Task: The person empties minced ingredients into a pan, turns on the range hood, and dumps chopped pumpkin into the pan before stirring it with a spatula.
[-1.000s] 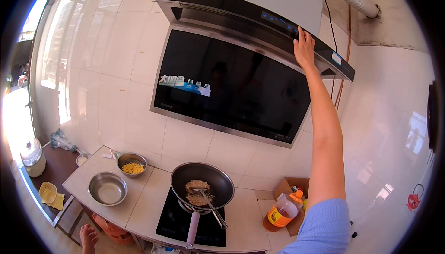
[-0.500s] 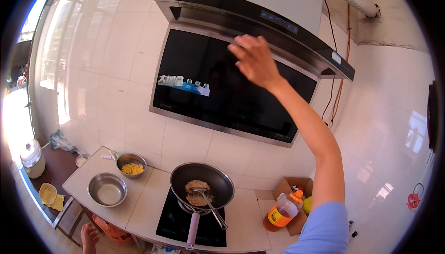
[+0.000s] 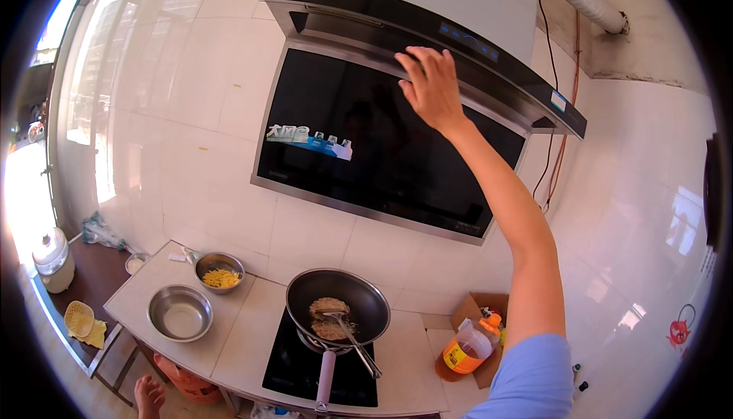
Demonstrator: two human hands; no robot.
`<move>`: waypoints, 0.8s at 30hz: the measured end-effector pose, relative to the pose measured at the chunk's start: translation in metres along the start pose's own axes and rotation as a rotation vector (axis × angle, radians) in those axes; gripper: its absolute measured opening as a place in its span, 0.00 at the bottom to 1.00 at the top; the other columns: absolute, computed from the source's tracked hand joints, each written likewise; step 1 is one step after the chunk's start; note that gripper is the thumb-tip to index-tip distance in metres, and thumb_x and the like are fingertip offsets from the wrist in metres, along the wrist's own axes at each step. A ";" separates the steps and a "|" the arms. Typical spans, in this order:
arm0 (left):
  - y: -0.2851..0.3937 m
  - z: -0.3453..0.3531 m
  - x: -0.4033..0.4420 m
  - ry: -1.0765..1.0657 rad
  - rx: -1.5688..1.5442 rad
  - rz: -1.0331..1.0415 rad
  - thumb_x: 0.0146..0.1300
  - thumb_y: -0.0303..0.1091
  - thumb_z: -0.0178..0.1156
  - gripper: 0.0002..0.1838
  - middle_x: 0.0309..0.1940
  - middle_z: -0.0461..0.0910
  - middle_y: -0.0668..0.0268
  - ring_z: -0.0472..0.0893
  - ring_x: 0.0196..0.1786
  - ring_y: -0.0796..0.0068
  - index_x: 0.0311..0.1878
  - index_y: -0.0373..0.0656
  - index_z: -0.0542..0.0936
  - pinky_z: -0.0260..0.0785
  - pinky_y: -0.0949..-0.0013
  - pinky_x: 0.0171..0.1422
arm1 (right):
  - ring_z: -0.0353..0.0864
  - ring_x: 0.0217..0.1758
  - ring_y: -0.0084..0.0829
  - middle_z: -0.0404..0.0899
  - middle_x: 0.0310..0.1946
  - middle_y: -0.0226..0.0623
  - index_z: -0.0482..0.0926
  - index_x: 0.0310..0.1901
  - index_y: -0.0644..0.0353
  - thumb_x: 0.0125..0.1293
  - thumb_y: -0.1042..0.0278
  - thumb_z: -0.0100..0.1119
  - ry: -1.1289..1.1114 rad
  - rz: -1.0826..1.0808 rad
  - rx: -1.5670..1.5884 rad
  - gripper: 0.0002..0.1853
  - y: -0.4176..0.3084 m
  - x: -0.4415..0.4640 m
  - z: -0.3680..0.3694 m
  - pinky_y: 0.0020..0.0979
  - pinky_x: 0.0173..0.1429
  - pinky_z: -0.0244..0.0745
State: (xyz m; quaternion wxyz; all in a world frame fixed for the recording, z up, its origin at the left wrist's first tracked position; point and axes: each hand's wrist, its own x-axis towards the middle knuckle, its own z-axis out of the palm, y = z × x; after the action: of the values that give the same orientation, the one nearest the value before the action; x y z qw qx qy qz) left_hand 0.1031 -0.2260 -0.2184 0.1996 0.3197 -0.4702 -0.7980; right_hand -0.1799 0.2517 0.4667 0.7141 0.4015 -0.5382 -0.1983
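My right hand (image 3: 434, 90) is raised in front of the range hood (image 3: 343, 6), fingers apart and holding nothing. Its fingertips overlap the hood's lower edge; whether they touch it I cannot tell. Low at the left, my left hand (image 3: 149, 394) hangs beside the counter with loosely bent fingers and nothing in it. A dark wok (image 3: 368, 297) with a pinkish handle stands on a black induction cooker (image 3: 284, 369). Inside it lie brown crumbly food (image 3: 330, 330) and the head of a metal spatula (image 3: 359, 349), whose handle leans over the rim.
On the counter's left are a steel bowl (image 3: 156, 323) and a smaller pan (image 3: 240, 266) holding yellow strips (image 3: 220, 278). An oil jug (image 3: 461, 354) stands on the right by a cardboard box (image 3: 475, 309). A yellow basket (image 3: 79, 317) sits on the darker side table (image 3: 99, 268).
My right hand has shifted slightly right and up relative to the hood, its fingers now more sharply visible. The whole view has moved a little. My left hand stays low at the left.
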 end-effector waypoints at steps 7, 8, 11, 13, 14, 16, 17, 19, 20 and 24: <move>0.022 0.015 -0.036 0.006 0.021 0.083 0.59 0.52 0.51 0.17 0.29 0.72 0.75 0.73 0.29 0.81 0.45 0.54 0.71 0.63 0.75 0.29 | 0.65 0.51 0.37 0.67 0.46 0.35 0.71 0.51 0.55 0.54 0.62 0.59 0.011 0.245 -0.204 0.21 0.049 -0.024 0.003 0.41 0.55 0.59; 0.023 0.015 -0.035 0.003 0.019 0.082 0.59 0.52 0.51 0.17 0.29 0.72 0.75 0.73 0.29 0.81 0.45 0.54 0.71 0.63 0.75 0.29 | 0.65 0.50 0.37 0.67 0.46 0.35 0.72 0.51 0.55 0.55 0.62 0.58 0.000 0.285 -0.227 0.21 0.053 -0.026 0.002 0.41 0.54 0.59; 0.024 0.014 -0.032 -0.009 0.018 0.074 0.59 0.52 0.51 0.16 0.29 0.72 0.75 0.73 0.29 0.81 0.45 0.54 0.71 0.63 0.75 0.29 | 0.65 0.49 0.37 0.67 0.46 0.35 0.72 0.51 0.56 0.56 0.62 0.58 -0.011 0.336 -0.266 0.20 0.061 -0.031 0.001 0.40 0.51 0.60; 0.024 0.013 -0.030 -0.024 0.024 0.067 0.59 0.52 0.51 0.16 0.29 0.73 0.76 0.73 0.29 0.81 0.45 0.54 0.71 0.63 0.75 0.29 | 0.65 0.50 0.37 0.67 0.46 0.35 0.71 0.51 0.56 0.56 0.62 0.58 -0.010 0.324 -0.267 0.21 0.060 -0.033 -0.002 0.40 0.51 0.60; 0.022 0.011 -0.025 -0.024 0.020 0.050 0.59 0.51 0.51 0.16 0.29 0.73 0.76 0.73 0.29 0.81 0.45 0.54 0.71 0.63 0.75 0.29 | 0.65 0.50 0.37 0.67 0.46 0.35 0.71 0.52 0.56 0.53 0.63 0.60 -0.014 0.278 -0.232 0.23 0.055 -0.033 -0.004 0.39 0.51 0.61; 0.016 0.006 -0.014 -0.025 0.011 0.015 0.59 0.51 0.51 0.16 0.29 0.73 0.76 0.73 0.29 0.81 0.45 0.54 0.71 0.63 0.75 0.29 | 0.65 0.51 0.37 0.67 0.47 0.34 0.69 0.53 0.55 0.51 0.63 0.61 -0.047 0.154 -0.118 0.25 0.035 -0.032 -0.009 0.39 0.52 0.60; 0.016 0.006 -0.014 -0.024 0.014 0.015 0.59 0.51 0.51 0.16 0.29 0.73 0.76 0.73 0.29 0.81 0.45 0.54 0.71 0.63 0.75 0.29 | 0.65 0.52 0.36 0.67 0.47 0.34 0.69 0.53 0.55 0.50 0.63 0.62 -0.063 0.093 -0.060 0.26 0.021 -0.031 -0.012 0.39 0.53 0.60; 0.016 0.008 -0.015 -0.022 0.019 0.016 0.59 0.50 0.51 0.15 0.28 0.73 0.76 0.73 0.28 0.81 0.45 0.54 0.71 0.63 0.75 0.28 | 0.65 0.55 0.35 0.66 0.50 0.34 0.67 0.54 0.53 0.48 0.64 0.63 -0.076 -0.097 0.142 0.29 -0.015 -0.031 -0.015 0.39 0.55 0.59; 0.018 0.010 -0.018 -0.026 0.022 0.020 0.59 0.50 0.51 0.15 0.28 0.73 0.76 0.73 0.28 0.81 0.45 0.53 0.71 0.63 0.75 0.28 | 0.64 0.58 0.35 0.65 0.53 0.33 0.66 0.55 0.49 0.52 0.62 0.59 -0.148 -0.278 0.185 0.27 -0.035 -0.031 -0.020 0.39 0.58 0.57; 0.024 0.018 -0.018 -0.032 0.032 0.024 0.60 0.48 0.50 0.14 0.28 0.73 0.75 0.74 0.27 0.80 0.44 0.53 0.71 0.63 0.75 0.27 | 0.58 0.65 0.31 0.61 0.62 0.25 0.67 0.58 0.37 0.59 0.56 0.50 -0.269 -0.843 0.221 0.22 -0.062 -0.015 -0.012 0.40 0.65 0.53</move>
State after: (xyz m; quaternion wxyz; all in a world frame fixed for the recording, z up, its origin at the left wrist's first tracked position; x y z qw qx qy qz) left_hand 0.1044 -0.2153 -0.1852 0.1963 0.3045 -0.4900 -0.7929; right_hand -0.1649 0.2300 0.4078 0.4474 0.6300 -0.4337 -0.4635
